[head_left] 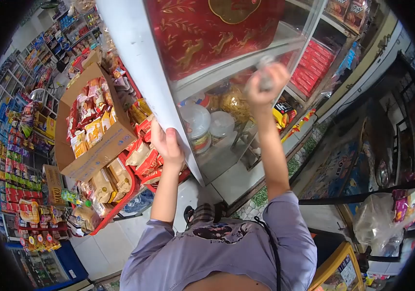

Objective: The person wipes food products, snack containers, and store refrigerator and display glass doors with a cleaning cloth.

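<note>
My left hand (167, 145) grips the edge of a white-framed glass door (142, 72), thumb on the near side. Held up against the glass panel (207, 92) is my right hand (268, 82), its fingers closed around a crumpled grey cloth (265, 80). The hand and cloth are smeared by motion. Behind the glass I see a red box with gold patterns (183, 39), two lidded plastic tubs (196, 121) and a bag of yellowish food (235, 103).
To the left, a cardboard box (79, 165) of packaged snacks sits above a red basket (120, 208) of more packets. Snack shelves (11, 145) line the far left. At right are red packs (314, 68) on a shelf and a plastic bag (377, 220).
</note>
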Tool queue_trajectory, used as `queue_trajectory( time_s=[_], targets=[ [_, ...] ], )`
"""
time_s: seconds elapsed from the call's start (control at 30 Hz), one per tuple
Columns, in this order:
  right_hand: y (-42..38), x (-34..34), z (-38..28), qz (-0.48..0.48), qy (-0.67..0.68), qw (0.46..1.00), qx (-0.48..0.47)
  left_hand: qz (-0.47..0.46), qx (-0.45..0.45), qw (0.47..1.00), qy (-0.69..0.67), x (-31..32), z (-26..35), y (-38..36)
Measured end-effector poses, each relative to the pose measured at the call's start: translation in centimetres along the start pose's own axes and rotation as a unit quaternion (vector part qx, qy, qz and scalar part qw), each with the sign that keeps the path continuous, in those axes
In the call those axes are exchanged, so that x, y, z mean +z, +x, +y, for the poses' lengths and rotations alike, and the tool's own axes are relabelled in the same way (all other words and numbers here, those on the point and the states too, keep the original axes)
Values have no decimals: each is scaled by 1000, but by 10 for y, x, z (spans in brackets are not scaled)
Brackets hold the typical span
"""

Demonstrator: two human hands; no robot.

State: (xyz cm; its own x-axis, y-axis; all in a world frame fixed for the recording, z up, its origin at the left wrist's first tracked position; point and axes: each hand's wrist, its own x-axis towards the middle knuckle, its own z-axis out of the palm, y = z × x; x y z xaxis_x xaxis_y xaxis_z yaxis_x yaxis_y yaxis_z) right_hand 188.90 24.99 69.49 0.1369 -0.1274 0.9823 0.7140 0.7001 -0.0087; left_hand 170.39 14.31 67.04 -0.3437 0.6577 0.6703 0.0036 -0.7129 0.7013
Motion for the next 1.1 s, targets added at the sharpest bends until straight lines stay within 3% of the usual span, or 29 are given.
queue_trajectory(
  time_s=[0.17, 0.27, 0.4, 0.47, 0.5, 0.53, 0.6, 0.7, 0.77, 0.83, 0.9, 0.93, 1.0, 1.03, 1.1],
  targets=[
    [-16, -4, 119, 135, 63, 954, 260, 4, -4, 1000, 4, 0, 0, 1],
    [-9, -7, 117, 182, 70, 935, 297, 6, -7, 1000, 5, 1, 2, 1],
    [-7, -6, 99, 164, 13, 930, 329, 0, 12, 1000, 10, -4, -4, 0],
    [11, -3, 50, 169, 150, 855, 466, -1, 13, 1000, 11, -5, -5, 0],
    [7, 0, 38, 162, 191, 852, 460, 0, 14, 1000, 7, -4, -5, 0],
    [5, 7, 25, 154, 148, 882, 419, 3, 16, 1000, -2, -2, -3, 1],
    [6, 11, -14, 104, 88, 959, 247, 6, 18, 1000, 7, -1, -3, 2],
    [11, 13, -63, 21, 88, 991, 99, 0, 4, 1000, 21, -5, -2, -1],
    [7, 9, -92, -53, 96, 992, 54, -9, -12, 1000, 24, -7, -5, -1],
    [3, 6, -107, -102, 103, 989, 29, 35, 79, 992, 94, -8, -11, 2],
    [-4, 7, -111, -94, 95, 977, -167, 14, 37, 997, 73, -10, -7, 0],
    [-3, 7, -106, -95, 97, 977, -167, 1, 35, 997, 72, -10, -3, 0],
    [3, 8, -82, -106, 158, 924, -333, 29, 54, 996, 69, -8, -9, 1],
    [4, 8, -62, -106, 151, 916, -357, 31, 55, 995, 71, -8, -7, -2],
    [19, 2, -21, -112, 105, 912, -381, 6, -26, 1000, 13, -6, -3, -2]
  ],
)
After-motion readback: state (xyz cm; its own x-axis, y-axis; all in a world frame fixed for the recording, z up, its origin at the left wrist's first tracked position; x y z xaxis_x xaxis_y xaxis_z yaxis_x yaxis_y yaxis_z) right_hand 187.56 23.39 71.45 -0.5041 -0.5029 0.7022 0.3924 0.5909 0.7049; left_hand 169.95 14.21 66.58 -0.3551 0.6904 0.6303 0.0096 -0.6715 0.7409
